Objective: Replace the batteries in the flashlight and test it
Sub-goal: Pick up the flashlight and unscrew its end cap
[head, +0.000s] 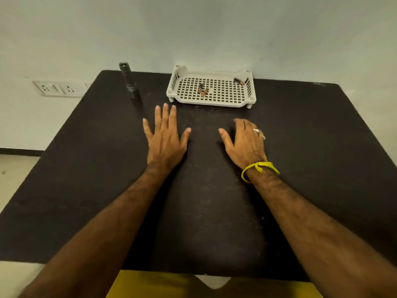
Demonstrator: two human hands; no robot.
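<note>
while both hands, left hand [165,138] and right hand [245,143], rest flat with empty grip on the tabletop [311,168], one dark flashlight [129,81] stands upper left, four batteries [203,90] in one white tray [214,103].

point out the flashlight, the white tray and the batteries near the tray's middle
flashlight [130,82]: head view, on the middle of its upright dark body
white tray [211,103]: head view, on its near rim
batteries [203,90]: head view, on the pair lying mid-tray

A dark table [300,168] stands against a pale wall [193,29] bearing a white socket plate [58,88].
</note>
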